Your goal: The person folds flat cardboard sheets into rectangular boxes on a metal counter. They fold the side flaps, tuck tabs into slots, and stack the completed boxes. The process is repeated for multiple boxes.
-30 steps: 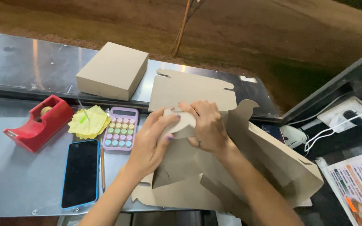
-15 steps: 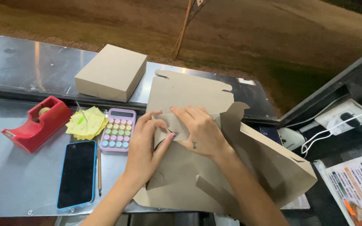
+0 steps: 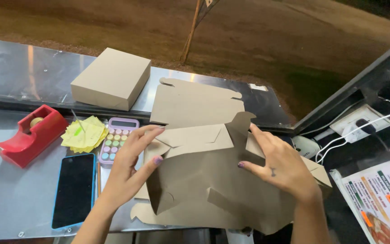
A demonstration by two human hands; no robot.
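Note:
A flat brown cardboard box blank (image 3: pixel 204 180) lies partly folded on the metal counter (image 3: pixel 14 203) in front of me. My left hand (image 3: pixel 132 165) presses on its left side flap, fingers spread along the fold. My right hand (image 3: pixel 280 165) holds the right side flap, thumb on the inner face and fingers behind it. The blank's lid panel (image 3: pixel 195 101) stands tilted up at the far side.
A closed brown box (image 3: pixel 111 79) sits on the raised ledge. Left of the blank are a pastel calculator (image 3: pixel 116 140), yellow sticky notes (image 3: pixel 84 135), a red tape dispenser (image 3: pixel 25 135) and a blue-cased phone (image 3: pixel 74 190). White cables, a socket (image 3: pixel 359 122) and a printed menu (image 3: pixel 380 203) are at right.
My hands have moved apart from the middle of the blank to its two side flaps. The blank has opened out flatter, with the lid panel standing up behind.

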